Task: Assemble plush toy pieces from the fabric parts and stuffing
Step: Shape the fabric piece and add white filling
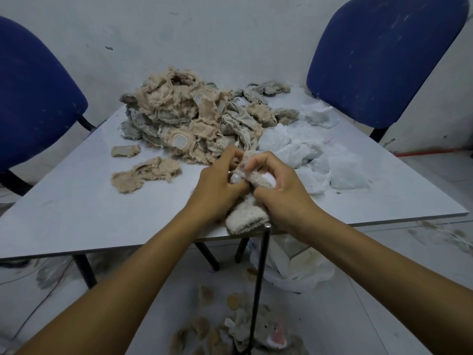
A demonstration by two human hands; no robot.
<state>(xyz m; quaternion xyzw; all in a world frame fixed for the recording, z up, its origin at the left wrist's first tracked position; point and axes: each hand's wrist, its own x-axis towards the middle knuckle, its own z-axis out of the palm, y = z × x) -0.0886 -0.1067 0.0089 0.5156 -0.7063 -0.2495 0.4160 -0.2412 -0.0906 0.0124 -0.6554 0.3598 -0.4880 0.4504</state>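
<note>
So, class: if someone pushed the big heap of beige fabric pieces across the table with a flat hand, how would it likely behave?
The heap of beige fabric pieces would probably slump and spread instead of sliding as one block, since it is loose, crumpled, frayed pieces. It looks light for its bulk. Pieces near the white stuffing might snag on it.

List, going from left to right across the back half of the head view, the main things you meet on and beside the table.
Left blue chair → small fabric scraps → big heap of beige fabric parts → white stuffing → right blue chair.
</note>
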